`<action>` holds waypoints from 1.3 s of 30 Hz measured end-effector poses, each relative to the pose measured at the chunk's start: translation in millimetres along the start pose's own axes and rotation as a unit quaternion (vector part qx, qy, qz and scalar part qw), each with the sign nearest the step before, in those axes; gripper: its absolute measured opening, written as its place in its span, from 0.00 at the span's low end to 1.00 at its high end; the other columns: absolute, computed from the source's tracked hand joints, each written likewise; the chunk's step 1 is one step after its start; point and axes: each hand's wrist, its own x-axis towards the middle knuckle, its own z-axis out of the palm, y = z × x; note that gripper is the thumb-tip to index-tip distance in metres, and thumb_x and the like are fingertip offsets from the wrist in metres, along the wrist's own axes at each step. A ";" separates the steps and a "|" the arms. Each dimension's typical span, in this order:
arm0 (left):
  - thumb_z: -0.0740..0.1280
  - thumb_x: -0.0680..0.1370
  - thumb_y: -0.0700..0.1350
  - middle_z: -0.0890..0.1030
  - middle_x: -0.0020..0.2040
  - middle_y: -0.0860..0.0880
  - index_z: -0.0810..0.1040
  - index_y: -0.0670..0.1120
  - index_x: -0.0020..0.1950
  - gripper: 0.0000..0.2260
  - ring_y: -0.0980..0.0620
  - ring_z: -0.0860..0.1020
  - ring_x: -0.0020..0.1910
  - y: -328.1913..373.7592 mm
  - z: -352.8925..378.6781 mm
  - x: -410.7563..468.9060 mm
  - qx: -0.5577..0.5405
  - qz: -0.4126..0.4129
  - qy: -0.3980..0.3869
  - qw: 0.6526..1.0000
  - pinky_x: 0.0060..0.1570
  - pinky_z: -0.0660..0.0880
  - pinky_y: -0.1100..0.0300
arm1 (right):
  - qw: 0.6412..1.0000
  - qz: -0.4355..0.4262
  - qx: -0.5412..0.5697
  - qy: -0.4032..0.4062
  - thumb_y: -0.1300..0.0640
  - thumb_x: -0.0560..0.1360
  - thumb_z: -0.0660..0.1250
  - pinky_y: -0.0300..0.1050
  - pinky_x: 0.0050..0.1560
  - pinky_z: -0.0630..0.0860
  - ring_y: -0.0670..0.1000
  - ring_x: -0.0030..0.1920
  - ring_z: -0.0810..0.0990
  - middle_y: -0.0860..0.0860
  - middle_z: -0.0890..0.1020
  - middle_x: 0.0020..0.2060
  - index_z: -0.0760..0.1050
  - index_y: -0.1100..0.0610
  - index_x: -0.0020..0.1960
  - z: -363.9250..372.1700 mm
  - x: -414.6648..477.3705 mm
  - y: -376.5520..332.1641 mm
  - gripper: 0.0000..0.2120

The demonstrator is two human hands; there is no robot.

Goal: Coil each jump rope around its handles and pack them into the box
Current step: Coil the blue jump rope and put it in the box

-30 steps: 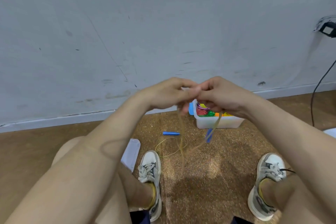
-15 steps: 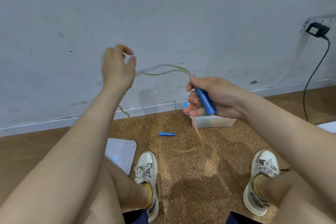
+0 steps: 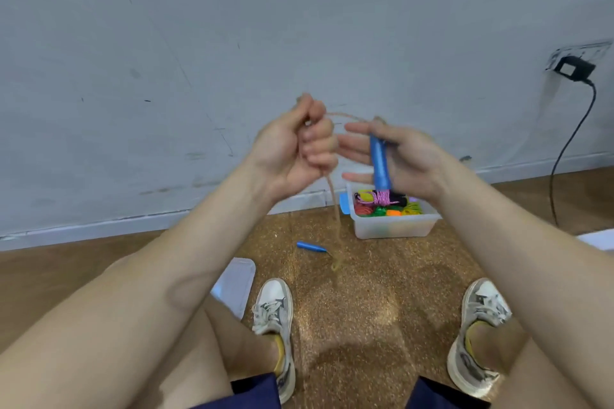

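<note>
Left hand [image 3: 295, 149] grips rope [image 3: 335, 219]; right hand [image 3: 405, 159] holds blue handle [image 3: 379, 159].

The box [image 3: 393, 226] stands by the wall [image 3: 232, 26], a handle [image 3: 310, 247] left of it, nearer the shoes [image 3: 274, 315].

Head-worn camera looks down, close over hands [image 3: 349, 156].

light: bright, even | shadows: soft on floor [image 3: 349, 335] | blur: hands [image 3: 299, 149] smeared | edges: wide-angle bowing
</note>
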 end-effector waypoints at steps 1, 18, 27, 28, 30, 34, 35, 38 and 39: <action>0.51 0.83 0.54 0.61 0.23 0.54 0.68 0.49 0.35 0.19 0.58 0.59 0.21 7.2 6.8 4.7 -0.028 0.039 0.012 0.999 0.22 0.56 0.67 | 0.998 0.014 -0.021 -0.053 0.59 0.77 0.59 0.53 0.57 0.75 0.53 0.63 0.76 0.57 0.78 0.63 0.70 0.58 0.67 2.4 -2.0 14.0 0.18; 0.49 0.83 0.42 0.64 0.20 0.49 0.67 0.44 0.38 0.15 0.54 0.62 0.16 100.9 -110.4 28.8 0.055 0.157 0.459 0.873 0.20 0.65 0.70 | 0.961 0.133 -0.207 -0.128 0.55 0.78 0.63 0.33 0.22 0.66 0.48 0.26 0.74 0.54 0.77 0.27 0.75 0.62 0.44 -7.0 -39.2 65.0 0.11; 0.62 0.78 0.39 0.85 0.48 0.45 0.81 0.44 0.52 0.09 0.51 0.82 0.47 9.6 -55.2 -13.2 0.654 -0.160 0.113 0.731 0.50 0.76 0.54 | 0.993 -0.009 0.080 0.084 0.59 0.81 0.57 0.31 0.18 0.66 0.47 0.25 0.77 0.53 0.78 0.27 0.71 0.60 0.43 49.6 -17.3 31.6 0.10; 0.64 0.77 0.38 0.83 0.54 0.48 0.78 0.48 0.58 0.12 0.52 0.80 0.53 0.9 -41.6 -20.7 0.583 -0.166 0.015 0.795 0.55 0.75 0.55 | 0.990 -0.019 0.105 0.094 0.59 0.82 0.57 0.31 0.18 0.66 0.48 0.26 0.78 0.54 0.79 0.27 0.70 0.60 0.43 52.8 -14.2 29.8 0.10; 0.66 0.76 0.39 0.78 0.62 0.54 0.70 0.55 0.65 0.20 0.53 0.75 0.63 -21.1 -27.9 -29.3 0.502 -0.192 -0.111 0.836 0.60 0.74 0.55 | 0.984 -0.036 0.143 0.103 0.59 0.82 0.56 0.31 0.19 0.67 0.49 0.27 0.81 0.55 0.81 0.29 0.70 0.61 0.43 56.2 -10.1 25.0 0.11; 0.61 0.81 0.43 0.82 0.55 0.41 0.78 0.41 0.53 0.08 0.53 0.81 0.47 -48.4 -21.4 -24.8 0.480 -0.130 -0.057 0.866 0.49 0.78 0.60 | 0.984 -0.052 0.112 0.132 0.59 0.82 0.55 0.30 0.19 0.66 0.50 0.31 0.83 0.56 0.84 0.35 0.72 0.62 0.46 43.1 -7.4 13.3 0.10; 0.59 0.82 0.43 0.83 0.48 0.41 0.78 0.40 0.48 0.11 0.54 0.82 0.40 -45.7 -18.8 -22.5 0.443 -0.101 -0.025 0.891 0.44 0.78 0.62 | 0.986 -0.048 0.089 0.131 0.58 0.82 0.55 0.30 0.19 0.65 0.49 0.33 0.83 0.57 0.85 0.39 0.73 0.62 0.48 36.7 -8.3 11.6 0.10; 0.56 0.82 0.42 0.83 0.35 0.46 0.78 0.42 0.41 0.15 0.55 0.81 0.30 -20.0 -9.2 -12.9 0.263 0.014 0.066 0.963 0.34 0.79 0.66 | 0.997 -0.006 0.027 0.075 0.50 0.82 0.54 0.30 0.17 0.63 0.48 0.39 0.84 0.56 0.85 0.46 0.75 0.60 0.56 20.8 -12.6 14.1 0.16; 0.56 0.82 0.42 0.82 0.34 0.46 0.76 0.42 0.41 0.14 0.56 0.80 0.29 -9.5 -7.4 -8.4 0.200 0.054 0.093 0.974 0.32 0.78 0.66 | 0.999 0.013 -0.001 0.041 0.47 0.82 0.53 0.30 0.17 0.63 0.49 0.41 0.84 0.56 0.85 0.47 0.75 0.59 0.57 19.4 -14.2 17.9 0.19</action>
